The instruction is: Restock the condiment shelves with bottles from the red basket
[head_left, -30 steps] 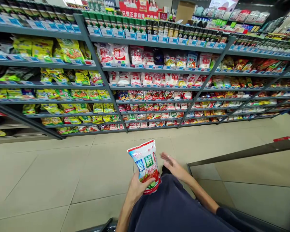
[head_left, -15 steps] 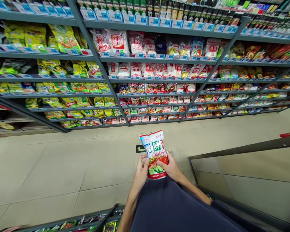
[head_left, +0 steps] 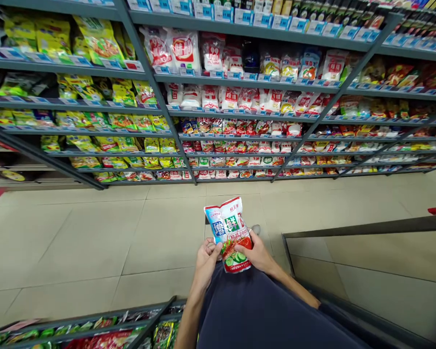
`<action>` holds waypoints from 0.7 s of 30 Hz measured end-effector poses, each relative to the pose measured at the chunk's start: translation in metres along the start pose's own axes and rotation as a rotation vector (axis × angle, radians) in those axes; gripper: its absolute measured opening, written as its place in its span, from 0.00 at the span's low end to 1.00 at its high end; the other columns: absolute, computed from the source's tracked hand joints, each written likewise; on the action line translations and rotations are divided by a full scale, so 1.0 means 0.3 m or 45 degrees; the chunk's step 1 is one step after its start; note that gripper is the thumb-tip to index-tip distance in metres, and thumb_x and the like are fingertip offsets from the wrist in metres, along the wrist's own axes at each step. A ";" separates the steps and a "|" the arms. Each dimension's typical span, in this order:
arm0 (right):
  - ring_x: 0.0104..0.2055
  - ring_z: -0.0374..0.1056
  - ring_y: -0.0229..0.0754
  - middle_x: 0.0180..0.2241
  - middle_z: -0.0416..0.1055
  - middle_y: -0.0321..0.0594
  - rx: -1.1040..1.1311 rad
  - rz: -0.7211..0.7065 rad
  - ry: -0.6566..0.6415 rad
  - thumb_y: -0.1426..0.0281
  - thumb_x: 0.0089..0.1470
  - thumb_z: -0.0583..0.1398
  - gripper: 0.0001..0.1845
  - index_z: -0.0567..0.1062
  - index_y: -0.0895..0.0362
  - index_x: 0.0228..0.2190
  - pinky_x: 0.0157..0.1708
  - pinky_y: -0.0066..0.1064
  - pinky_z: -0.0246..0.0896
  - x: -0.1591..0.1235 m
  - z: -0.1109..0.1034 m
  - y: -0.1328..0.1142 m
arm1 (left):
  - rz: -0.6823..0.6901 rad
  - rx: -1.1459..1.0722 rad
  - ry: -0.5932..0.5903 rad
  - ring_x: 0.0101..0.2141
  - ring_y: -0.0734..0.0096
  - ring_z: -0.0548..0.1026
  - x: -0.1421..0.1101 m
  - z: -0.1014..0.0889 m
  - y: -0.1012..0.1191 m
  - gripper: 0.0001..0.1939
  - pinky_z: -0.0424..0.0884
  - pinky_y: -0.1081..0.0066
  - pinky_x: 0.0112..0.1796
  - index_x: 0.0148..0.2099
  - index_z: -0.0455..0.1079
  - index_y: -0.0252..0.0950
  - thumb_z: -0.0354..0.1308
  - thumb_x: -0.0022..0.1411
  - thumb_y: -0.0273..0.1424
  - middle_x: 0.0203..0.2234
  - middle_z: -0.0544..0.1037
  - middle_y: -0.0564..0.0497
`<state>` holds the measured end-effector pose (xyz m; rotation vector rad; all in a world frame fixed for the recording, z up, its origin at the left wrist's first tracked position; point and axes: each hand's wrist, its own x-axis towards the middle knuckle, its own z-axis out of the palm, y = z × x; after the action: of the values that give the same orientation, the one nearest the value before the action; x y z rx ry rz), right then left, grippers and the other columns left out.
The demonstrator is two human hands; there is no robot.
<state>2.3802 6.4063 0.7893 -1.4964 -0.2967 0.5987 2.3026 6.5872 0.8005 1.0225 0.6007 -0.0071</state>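
Note:
I hold a white, blue and red seasoning packet (head_left: 229, 232) upright in front of my body, over the tiled floor. My left hand (head_left: 206, 261) grips its lower left edge with fingers curled. On the other side my right hand (head_left: 257, 252) pinches the packet's lower right side, thumb on the front. The packet's bottom shows pictures of red and green vegetables. My dark clothing fills the lower middle of the view.
Long grey store shelves (head_left: 240, 80) packed with yellow, green, white and red packets run across the aisle ahead. Beige floor tiles (head_left: 94, 242) lie between. A shelf edge with packets (head_left: 94, 334) sits just below my left arm. A beige unit with a dark rim (head_left: 366, 228) stands at right.
One second ago only my left hand held the packet and my right hand was open beside it. My right hand has closed on the packet, which is now tilted slightly left.

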 end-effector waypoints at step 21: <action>0.58 0.74 0.53 0.58 0.76 0.42 0.458 0.388 0.047 0.56 0.53 0.72 0.34 0.70 0.47 0.58 0.59 0.48 0.71 0.409 -0.336 0.102 | -0.156 0.344 -0.036 0.43 0.55 0.83 0.659 0.279 0.000 0.28 0.78 0.64 0.45 0.53 0.76 0.33 0.67 0.61 0.50 0.46 0.84 0.40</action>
<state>2.5294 6.3871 0.7300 -1.2085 0.0700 0.8188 2.5078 6.5732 0.7385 1.2432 0.6473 -0.2152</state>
